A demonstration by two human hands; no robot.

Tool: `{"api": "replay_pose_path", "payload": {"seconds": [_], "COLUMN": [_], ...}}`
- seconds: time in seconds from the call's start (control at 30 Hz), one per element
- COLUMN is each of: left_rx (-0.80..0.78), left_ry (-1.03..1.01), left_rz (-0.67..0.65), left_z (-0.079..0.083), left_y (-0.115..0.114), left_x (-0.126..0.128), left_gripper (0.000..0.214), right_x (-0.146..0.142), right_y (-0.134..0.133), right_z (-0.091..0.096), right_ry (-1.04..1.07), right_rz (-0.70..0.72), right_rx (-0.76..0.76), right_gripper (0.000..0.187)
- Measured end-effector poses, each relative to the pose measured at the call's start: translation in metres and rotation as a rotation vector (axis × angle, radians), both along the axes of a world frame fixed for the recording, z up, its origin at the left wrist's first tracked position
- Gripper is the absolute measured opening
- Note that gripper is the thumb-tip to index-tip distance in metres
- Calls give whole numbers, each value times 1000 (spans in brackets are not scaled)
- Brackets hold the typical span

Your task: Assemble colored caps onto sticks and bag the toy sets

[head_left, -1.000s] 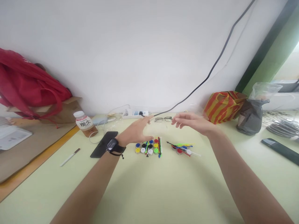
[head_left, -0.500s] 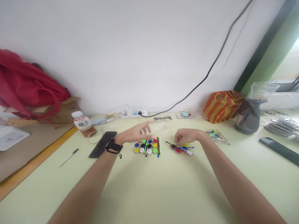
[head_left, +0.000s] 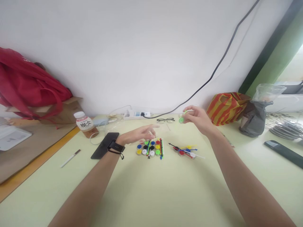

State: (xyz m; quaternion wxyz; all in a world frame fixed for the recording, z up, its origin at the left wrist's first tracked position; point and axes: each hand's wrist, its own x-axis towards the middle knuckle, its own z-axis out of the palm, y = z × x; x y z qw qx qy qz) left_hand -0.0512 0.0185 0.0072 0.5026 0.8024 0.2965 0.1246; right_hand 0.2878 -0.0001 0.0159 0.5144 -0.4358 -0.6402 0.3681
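Observation:
My right hand point(head_left: 197, 119) is raised above the table with its fingertips pinched on a small green round piece point(head_left: 181, 119). Below it lies a loose heap of coloured sticks and discs point(head_left: 186, 150). My left hand point(head_left: 139, 135), with a black watch point(head_left: 115, 146) on the wrist, hovers just behind a tidy block of coloured discs and sticks point(head_left: 150, 148). Its fingers are stretched out and hold nothing.
A black phone point(head_left: 104, 145), a drink bottle point(head_left: 84, 125), a white pen point(head_left: 70, 158), glasses point(head_left: 165, 119) and a power strip point(head_left: 137, 114) lie near the wall. A striped bag point(head_left: 226, 107), a grey bag point(head_left: 254, 118) and a second dark phone point(head_left: 284, 153) are at right.
My right hand dropped to the loose heap, pinched a green piece and has lifted it up and back. My left hand has barely shifted.

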Motion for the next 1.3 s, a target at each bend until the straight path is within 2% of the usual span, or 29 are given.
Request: {"api": "replay_pose_path", "payload": {"seconds": [0.07, 0.17, 0.3, 0.43, 0.57, 0.7, 0.83, 0.93, 1.0, 1.13, 1.3], "left_rx": [-26, -61, -91, -127, -164, -149, -114, -131, -143, -196, -212], "left_ry": [-26, -56, -115, -166, -172, -149, -91, -76, -82, -91, -85], "left_rz": [-13, -35, -48, -56, -82, -82, -73, -68, -69, -89, -99], "left_z": [-1, -1, -1, -2, -1, 0, 0, -2, -3, -3, -1], "left_y": [0, -3, -8, -11, -13, -11, -8, -6, -6, -7, -8], "left_x": [1, 5, 13, 20, 22, 19, 16, 15, 14, 13, 14], "left_gripper": [68, 68, 70, 71, 70, 68, 66, 66, 67, 70, 68], "right_x": [-10, -26, -46, -55, -44, -13, 16, 19, 14, 9, 18], "right_y": [-4, -7, -9, -11, -10, -4, 1, 3, 5, 9, 14], "right_z": [6, 9, 3, -1, 1, 1, -5, -16, -25, -40, -35], "right_ry": [134, 184, 101, -79, -196, -327, -645, -842, -908, -898, -757], "right_rz": [-17, -23, -23, -47, -50, -41, 237, 442, 501, 498, 308], "right_rx": [14, 6, -30, -21, 0, 20, -161, -326, -422, -481, -325], "right_gripper": [31, 36, 34, 26, 27, 23, 24, 29, 38, 41, 25]}}
